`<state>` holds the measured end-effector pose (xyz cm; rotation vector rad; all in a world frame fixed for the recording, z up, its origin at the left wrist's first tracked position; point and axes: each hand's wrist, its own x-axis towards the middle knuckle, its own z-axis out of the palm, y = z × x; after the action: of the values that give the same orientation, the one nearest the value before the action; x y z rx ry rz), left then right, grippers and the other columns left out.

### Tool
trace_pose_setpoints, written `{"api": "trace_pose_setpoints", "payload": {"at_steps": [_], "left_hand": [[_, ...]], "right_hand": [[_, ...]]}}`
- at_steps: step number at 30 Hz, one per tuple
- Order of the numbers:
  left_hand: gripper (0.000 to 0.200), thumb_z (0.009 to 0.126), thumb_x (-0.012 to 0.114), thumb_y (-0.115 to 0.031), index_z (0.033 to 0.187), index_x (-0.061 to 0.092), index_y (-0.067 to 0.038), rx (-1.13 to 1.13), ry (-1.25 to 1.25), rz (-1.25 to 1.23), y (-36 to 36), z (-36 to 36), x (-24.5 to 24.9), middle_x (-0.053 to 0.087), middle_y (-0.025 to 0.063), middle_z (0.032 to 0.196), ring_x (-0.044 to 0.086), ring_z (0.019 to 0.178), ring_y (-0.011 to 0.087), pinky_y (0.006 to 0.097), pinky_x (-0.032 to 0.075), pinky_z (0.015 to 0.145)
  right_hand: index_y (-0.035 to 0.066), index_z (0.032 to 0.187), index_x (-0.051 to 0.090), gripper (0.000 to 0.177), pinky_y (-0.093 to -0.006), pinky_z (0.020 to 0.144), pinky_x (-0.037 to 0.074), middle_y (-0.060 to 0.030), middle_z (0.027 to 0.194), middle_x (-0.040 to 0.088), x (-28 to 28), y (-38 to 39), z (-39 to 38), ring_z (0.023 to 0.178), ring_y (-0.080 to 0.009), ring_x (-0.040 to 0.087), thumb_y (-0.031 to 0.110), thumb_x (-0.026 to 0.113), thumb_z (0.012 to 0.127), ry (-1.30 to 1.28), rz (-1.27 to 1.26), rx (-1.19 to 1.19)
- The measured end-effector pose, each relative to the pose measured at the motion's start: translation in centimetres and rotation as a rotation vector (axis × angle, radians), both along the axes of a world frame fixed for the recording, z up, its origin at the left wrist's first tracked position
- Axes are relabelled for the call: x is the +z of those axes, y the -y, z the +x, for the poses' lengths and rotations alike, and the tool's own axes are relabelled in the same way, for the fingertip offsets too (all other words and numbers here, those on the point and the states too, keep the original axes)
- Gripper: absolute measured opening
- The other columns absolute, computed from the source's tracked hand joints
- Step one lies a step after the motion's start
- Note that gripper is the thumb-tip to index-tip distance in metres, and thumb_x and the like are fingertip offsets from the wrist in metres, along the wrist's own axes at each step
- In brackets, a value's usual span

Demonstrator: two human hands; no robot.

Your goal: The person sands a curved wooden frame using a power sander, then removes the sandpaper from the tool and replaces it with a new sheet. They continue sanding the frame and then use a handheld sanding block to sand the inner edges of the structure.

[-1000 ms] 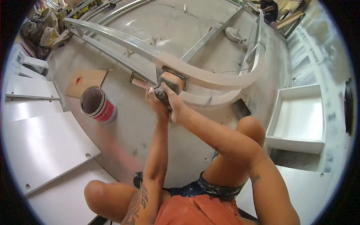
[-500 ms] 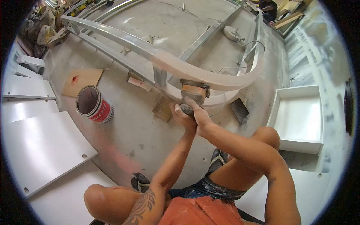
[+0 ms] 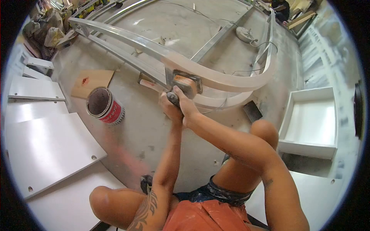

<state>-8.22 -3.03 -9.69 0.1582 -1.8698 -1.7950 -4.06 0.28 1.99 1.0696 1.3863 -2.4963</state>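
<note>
Both my hands are closed on an orange and black power sander point(image 3: 186, 82) in front of me. My left hand point(image 3: 170, 107) wraps the dark rear grip, while my right hand point(image 3: 187, 104) presses against it from the other side, its thumb pointing toward the orange body. The sander's pad end lies against the curved rail of a metal frame point(image 3: 221, 79). Along the bend the rail wears a pale, dusty coat; further left it is bare, shiny metal. The contact face of the pad is hidden.
An open paint can point(image 3: 104, 106) and a stained board point(image 3: 92, 82) stand on the left. White panels point(image 3: 54, 142) lie beside me, a white tray-like box point(image 3: 308, 119) at right. A dark block point(image 3: 253, 111) sits near the frame. Someone in dark clothing point(image 3: 280, 9) is far back.
My hands and the sander have moved left along the rail. The whole view has shifted a little, and my right knee has come inward.
</note>
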Motion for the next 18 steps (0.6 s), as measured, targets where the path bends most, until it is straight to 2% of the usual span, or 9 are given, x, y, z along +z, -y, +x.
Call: {"api": "trace_pose_setpoints", "payload": {"at_steps": [1, 3, 4, 8, 10, 11, 12, 14, 18], "left_hand": [[0.02, 0.091, 0.066, -0.01, 0.102, 0.059, 0.004, -0.005, -0.001, -0.005, 0.8, -0.5, 1.2, 0.064, 0.0218, 0.099, 0.063, 0.092, 0.0408, 0.0514, 0.048, 0.08], [0.015, 0.094, 0.06, -0.011, 0.096, 0.059, 0.004, 0.047, -0.121, -0.308, 2.8, -1.7, 4.1, 0.064, 0.0206, 0.094, 0.062, 0.086, 0.0366, 0.0484, 0.049, 0.078], [0.021, 0.096, 0.051, -0.014, 0.089, 0.059, 0.005, -0.195, 0.016, 0.139, 3.6, -2.3, 5.3, 0.062, 0.0192, 0.088, 0.059, 0.078, 0.0322, 0.0458, 0.049, 0.075], [0.03, 0.097, 0.043, -0.018, 0.084, 0.058, 0.004, -0.199, 0.04, 0.132, 3.6, -2.1, 8.2, 0.06, 0.018, 0.084, 0.055, 0.072, 0.0297, 0.0445, 0.048, 0.073], [0.031, 0.097, 0.042, -0.02, 0.085, 0.058, 0.003, -0.061, -0.019, -0.045, 2.9, -1.1, 8.9, 0.059, 0.0157, 0.084, 0.055, 0.075, 0.0284, 0.0441, 0.048, 0.075], [0.031, 0.097, 0.042, -0.02, 0.085, 0.058, 0.003, -0.06, -0.015, -0.046, 2.7, -0.5, 8.9, 0.059, 0.0157, 0.084, 0.055, 0.075, 0.0284, 0.0441, 0.048, 0.075], [0.032, 0.098, 0.042, -0.022, 0.086, 0.058, 0.003, -0.104, -0.02, 0.05, 2.4, -0.2, 8.6, 0.059, 0.0158, 0.084, 0.056, 0.075, 0.0281, 0.044, 0.048, 0.075], [0.035, 0.098, 0.042, -0.026, 0.086, 0.057, 0.003, -0.17, 0.019, 0.288, 1.2, 1.3, 9.3, 0.058, 0.0169, 0.083, 0.055, 0.077, 0.0294, 0.0442, 0.047, 0.075], [0.035, 0.099, 0.039, -0.025, 0.089, 0.057, 0.003, -0.166, -0.018, 0.219, -1.6, 5.3, 10.3, 0.051, 0.0127, 0.085, 0.051, 0.082, 0.0272, 0.0433, 0.044, 0.081]], "right_hand": [[0.003, 0.129, 0.064, 0.061, -0.0345, 0.1, 0.048, -0.0091, 0.126, 0.067, 0.3, 0.6, -0.7, 0.113, -0.0211, 0.063, 0.051, 0.073, 0.092, -0.009, -0.034, -0.015], [0.004, 0.129, 0.064, 0.061, -0.0353, 0.102, 0.047, -0.0101, 0.128, 0.067, 1.1, 1.4, -1.7, 0.116, -0.0217, 0.062, 0.052, 0.072, 0.092, -0.048, -0.067, -0.002], [0.005, 0.13, 0.064, 0.061, -0.0353, 0.102, 0.047, -0.0102, 0.128, 0.067, 1.7, 1.7, -2.1, 0.117, -0.0218, 0.061, 0.053, 0.071, 0.092, -0.025, -0.075, 0.001], [0.008, 0.13, 0.065, 0.059, -0.0363, 0.104, 0.046, -0.0097, 0.128, 0.067, 4.4, 2.2, -1.8, 0.118, -0.0223, 0.061, 0.054, 0.07, 0.093, 0.033, -0.059, 0.001], [0.009, 0.129, 0.065, 0.057, -0.037, 0.103, 0.046, -0.0087, 0.126, 0.068, 4.1, 1.9, -1.4, 0.117, -0.0221, 0.061, 0.054, 0.069, 0.093, 0.071, -0.039, -0.009], [0.003, 0.129, 0.064, 0.063, -0.0378, 0.102, 0.047, -0.0123, 0.128, 0.066, 3.7, 1.5, -0.9, 0.116, -0.0246, 0.062, 0.054, 0.071, 0.092, -0.007, -0.091, -0.021], [-0.003, 0.129, 0.062, 0.069, -0.0385, 0.101, 0.048, -0.0159, 0.129, 0.065, 3.4, 1.1, -0.4, 0.115, -0.0271, 0.063, 0.054, 0.073, 0.091, -0.087, -0.141, -0.031], [-0.001, 0.128, 0.063, 0.066, -0.038, 0.1, 0.049, -0.0139, 0.127, 0.066, 3.7, -0.2, 1.0, 0.113, -0.0259, 0.064, 0.053, 0.073, 0.091, -0.065, -0.136, -0.01], [0.004, 0.128, 0.064, 0.062, -0.0371, 0.098, 0.05, -0.0095, 0.122, 0.068, 4.1, -3.0, 4.6, 0.108, -0.0226, 0.065, 0.052, 0.074, 0.09, -0.048, -0.142, -0.008]]}}
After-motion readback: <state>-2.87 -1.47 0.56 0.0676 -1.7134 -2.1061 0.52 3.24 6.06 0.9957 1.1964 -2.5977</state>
